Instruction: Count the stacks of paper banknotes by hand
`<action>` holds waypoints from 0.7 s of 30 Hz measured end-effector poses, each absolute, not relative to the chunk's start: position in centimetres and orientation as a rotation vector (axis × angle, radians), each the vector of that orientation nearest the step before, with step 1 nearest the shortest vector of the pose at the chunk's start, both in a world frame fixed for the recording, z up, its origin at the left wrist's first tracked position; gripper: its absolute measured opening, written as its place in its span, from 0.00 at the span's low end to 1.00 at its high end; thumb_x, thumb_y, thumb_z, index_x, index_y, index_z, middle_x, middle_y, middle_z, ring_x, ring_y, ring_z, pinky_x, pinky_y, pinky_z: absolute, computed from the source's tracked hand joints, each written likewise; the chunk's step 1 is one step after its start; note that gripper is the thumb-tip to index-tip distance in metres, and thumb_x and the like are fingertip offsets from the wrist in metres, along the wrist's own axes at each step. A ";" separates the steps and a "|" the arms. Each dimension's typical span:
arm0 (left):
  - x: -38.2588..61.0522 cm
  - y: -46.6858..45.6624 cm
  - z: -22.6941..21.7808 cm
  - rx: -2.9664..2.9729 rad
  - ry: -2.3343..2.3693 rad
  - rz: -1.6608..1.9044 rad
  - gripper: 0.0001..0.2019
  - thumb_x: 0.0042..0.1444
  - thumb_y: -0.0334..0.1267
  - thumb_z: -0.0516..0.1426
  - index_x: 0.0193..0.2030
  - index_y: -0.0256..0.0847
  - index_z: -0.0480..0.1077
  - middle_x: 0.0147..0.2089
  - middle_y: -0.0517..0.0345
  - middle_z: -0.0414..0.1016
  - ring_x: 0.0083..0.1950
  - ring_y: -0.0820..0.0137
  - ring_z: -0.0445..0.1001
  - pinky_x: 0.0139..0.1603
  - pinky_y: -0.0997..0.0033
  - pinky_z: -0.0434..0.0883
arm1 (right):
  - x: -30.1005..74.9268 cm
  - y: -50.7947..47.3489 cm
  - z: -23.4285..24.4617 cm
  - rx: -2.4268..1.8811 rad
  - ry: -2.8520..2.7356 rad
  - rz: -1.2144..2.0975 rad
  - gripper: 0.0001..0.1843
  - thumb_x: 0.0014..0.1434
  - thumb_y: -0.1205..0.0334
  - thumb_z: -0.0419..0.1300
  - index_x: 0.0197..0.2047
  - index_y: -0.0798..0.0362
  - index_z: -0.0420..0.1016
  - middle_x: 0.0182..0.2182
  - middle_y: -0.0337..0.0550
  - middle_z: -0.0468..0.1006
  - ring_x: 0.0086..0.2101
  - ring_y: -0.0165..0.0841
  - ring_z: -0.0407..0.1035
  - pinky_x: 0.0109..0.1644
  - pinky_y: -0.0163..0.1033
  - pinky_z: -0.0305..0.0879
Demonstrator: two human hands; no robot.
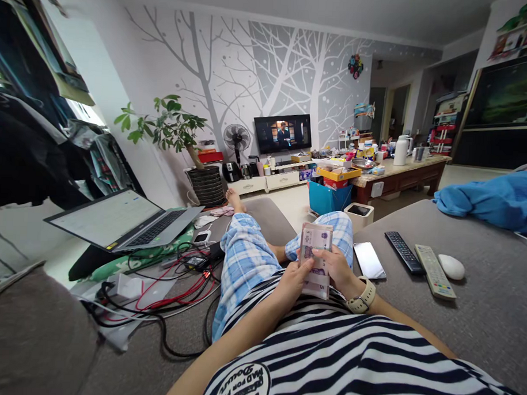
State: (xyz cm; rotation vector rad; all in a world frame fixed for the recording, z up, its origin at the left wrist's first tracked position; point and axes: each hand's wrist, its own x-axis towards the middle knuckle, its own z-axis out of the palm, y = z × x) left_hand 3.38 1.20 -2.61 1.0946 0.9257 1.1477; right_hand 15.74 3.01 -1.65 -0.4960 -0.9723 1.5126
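A stack of banknotes [317, 238] stands upright over my lap, its printed face with a "5" turned toward me. My left hand [292, 284] grips the stack at its lower left side, fingers wrapped behind it. On the other side, my right hand [336, 268] holds the same notes, its thumb lying across their face. A beige wristwatch [362, 295] is on my right wrist. Most of the fingers are hidden behind the money. Blue plaid trousers [249, 260] cover my legs beneath.
To the right on the grey sofa lie a white phone [369, 260], a black remote [403, 252], a beige remote [435, 271] and a white mouse [451, 266]. At left are an open laptop [158, 228] and tangled red and black cables [173, 301]. A cluttered table [389, 170] stands beyond.
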 end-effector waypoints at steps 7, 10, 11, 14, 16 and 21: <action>3.3 1.1 -2.9 1.084 0.940 1.156 0.19 0.48 0.50 0.67 0.39 0.36 0.77 0.36 0.45 0.81 0.44 0.52 0.79 0.45 0.59 0.73 | 15.9 3.5 -1.8 -0.489 -1.013 1.539 0.24 0.42 0.56 0.72 0.43 0.55 0.80 0.29 0.46 0.84 0.35 0.46 0.79 0.41 0.50 0.74; 3.1 1.7 -2.5 1.150 0.907 1.090 0.22 0.46 0.52 0.66 0.40 0.35 0.78 0.37 0.45 0.82 0.43 0.56 0.79 0.48 0.59 0.72 | 16.1 3.9 -2.0 -0.524 -0.979 1.461 0.23 0.41 0.58 0.72 0.43 0.55 0.80 0.29 0.45 0.84 0.35 0.45 0.78 0.42 0.49 0.74; 2.9 2.0 -2.1 1.196 0.898 1.047 0.21 0.46 0.52 0.66 0.39 0.35 0.78 0.38 0.46 0.82 0.44 0.56 0.79 0.49 0.60 0.72 | 16.3 4.0 -2.0 -0.544 -0.966 1.424 0.22 0.41 0.58 0.72 0.42 0.54 0.80 0.29 0.44 0.84 0.36 0.45 0.78 0.43 0.49 0.73; 2.2 2.8 0.0 1.311 0.959 0.988 0.18 0.46 0.47 0.65 0.42 0.41 0.78 0.42 0.51 0.82 0.46 0.59 0.78 0.42 0.65 0.73 | 16.9 4.1 -1.6 -0.616 -0.940 1.287 0.19 0.43 0.56 0.71 0.39 0.54 0.80 0.30 0.44 0.84 0.36 0.45 0.77 0.43 0.50 0.73; 2.1 3.1 1.7 1.379 1.166 0.992 0.17 0.48 0.46 0.64 0.44 0.43 0.77 0.47 0.51 0.80 0.49 0.59 0.75 0.34 0.72 0.70 | 17.5 3.9 -1.2 -0.655 -0.981 1.156 0.16 0.46 0.55 0.69 0.38 0.54 0.80 0.34 0.45 0.84 0.38 0.45 0.77 0.45 0.50 0.72; 3.7 1.8 2.6 1.445 1.214 1.305 0.23 0.48 0.46 0.62 0.52 0.45 0.73 0.58 0.49 0.72 0.49 0.61 0.73 0.32 0.74 0.69 | 18.6 2.6 -0.4 -0.703 -1.279 0.761 0.19 0.53 0.55 0.68 0.48 0.51 0.79 0.44 0.47 0.83 0.45 0.45 0.74 0.53 0.50 0.69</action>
